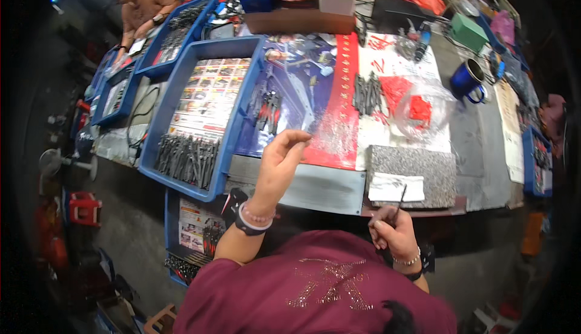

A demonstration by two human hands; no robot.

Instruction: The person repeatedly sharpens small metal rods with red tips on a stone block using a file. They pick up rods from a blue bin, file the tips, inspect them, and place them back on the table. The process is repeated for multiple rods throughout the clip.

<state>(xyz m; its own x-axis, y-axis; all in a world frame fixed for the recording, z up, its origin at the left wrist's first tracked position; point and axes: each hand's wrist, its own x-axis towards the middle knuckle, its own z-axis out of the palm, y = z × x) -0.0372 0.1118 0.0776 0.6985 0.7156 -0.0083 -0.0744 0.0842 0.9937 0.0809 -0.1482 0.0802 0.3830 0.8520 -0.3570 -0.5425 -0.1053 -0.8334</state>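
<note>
My left hand (280, 163) hovers over the near edge of the blue-and-red printed sheet, thumb and fingers pinched together. Whatever may sit between those fingertips is too small to make out. Small shiny pieces (334, 133) lie scattered on the red strip just beyond them. My right hand (394, 232), low in front of the table edge, grips a thin dark stick-like tool (403, 193) that points up. Behind its tip, a folded white cloth or paper (396, 187) rests on a speckled grey slab (417, 160). Dark slender metal parts (367, 94) are bunched on the white paper farther off.
A blue tray (225, 173) on the left holds many dark parts. More dark parts with red (268, 113) lie beside it. On the right are a clear plastic bag (423, 113) with red contents and a blue mug (467, 80). Another person (148, 7) works at the far left.
</note>
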